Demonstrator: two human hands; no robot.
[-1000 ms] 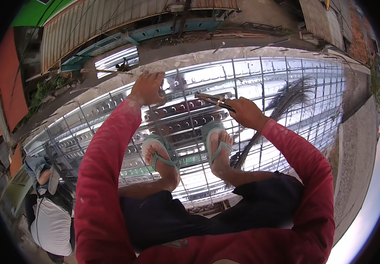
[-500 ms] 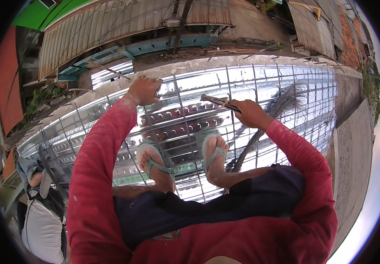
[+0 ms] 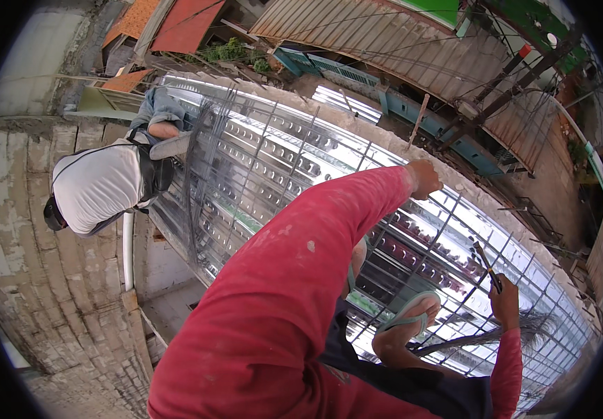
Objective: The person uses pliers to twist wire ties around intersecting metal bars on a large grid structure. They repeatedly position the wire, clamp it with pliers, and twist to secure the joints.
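Your left hand is fisted on the thin steel rebar mesh over shiny ribbed decking. Your right hand has its grip closed around a slim dark tool.

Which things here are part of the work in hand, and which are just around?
In use: left hand on the steel bar mesh; right hand holding a thin tool; ribbed metal decking.

Around: bundle of thin wires; crouching co-worker; brick wall; rusty roofs.

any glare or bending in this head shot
Head view: daylight glares off the shiny ribbed metal decking; fisheye curves the brick wall and the decking's edges toward the rim; the red sleeve looms large; the right hand is sharp.
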